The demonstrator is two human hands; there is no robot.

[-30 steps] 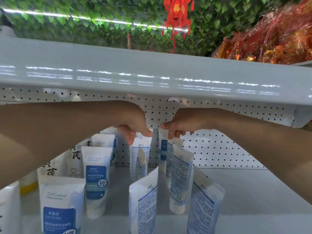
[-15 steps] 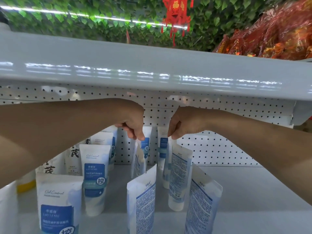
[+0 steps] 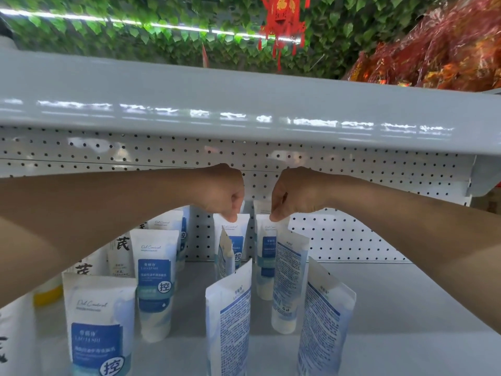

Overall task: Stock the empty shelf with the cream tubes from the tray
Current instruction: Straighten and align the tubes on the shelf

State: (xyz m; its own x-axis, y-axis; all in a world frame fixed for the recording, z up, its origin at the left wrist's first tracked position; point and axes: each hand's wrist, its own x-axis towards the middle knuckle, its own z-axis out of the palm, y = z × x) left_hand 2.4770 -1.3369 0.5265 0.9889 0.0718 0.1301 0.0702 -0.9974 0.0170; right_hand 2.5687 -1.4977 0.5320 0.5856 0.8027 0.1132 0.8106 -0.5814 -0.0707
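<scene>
Both hands (image 3: 225,194) (image 3: 291,195) pinch tubes (image 3: 230,232) (image 3: 290,256) (upright, shelved).

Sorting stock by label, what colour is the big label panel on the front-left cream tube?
Blue, on a white tube, clearest in the head view.

Two hands (image 3: 225,196), about nine blue-white cream tubes (image 3: 156,283), one red lantern (image 3: 283,20)

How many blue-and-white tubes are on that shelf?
9 tubes, maybe more hidden: left row front, middle, back; centre row front, tilted, back; right row front, middle, back.
</scene>
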